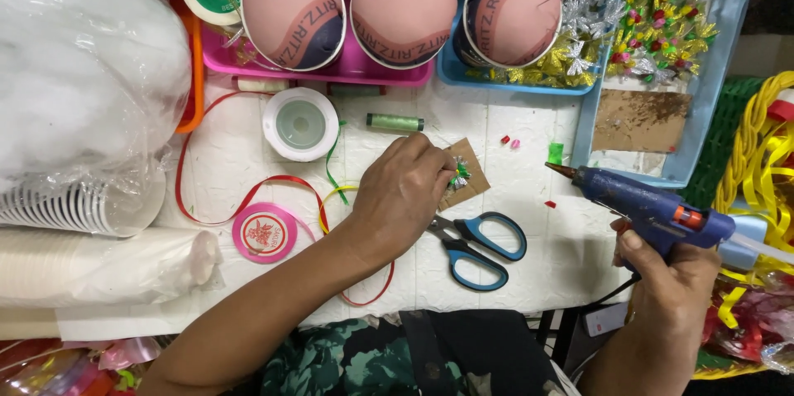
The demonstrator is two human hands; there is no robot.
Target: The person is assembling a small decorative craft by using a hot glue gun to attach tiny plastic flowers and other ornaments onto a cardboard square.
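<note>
My left hand [403,189] rests palm down on the white table, its fingertips pinching a small green and silver tinsel ornament [460,172] that lies on a brown cardboard scrap [471,166]. My right hand [670,276] grips a blue hot glue gun [653,210] by its handle, a finger near the orange trigger. The nozzle points left and hovers apart from the cardboard. Blue-handled scissors [475,247] lie shut just below my left hand.
A green thread spool [394,122], a white tape roll [300,124] and a pink ribbon spool [264,233] with red ribbon lie to the left. Pink and blue trays [711,65] at the back hold paper cups and tinsel ornaments. Stacked plastic cups [74,206] sit at the left.
</note>
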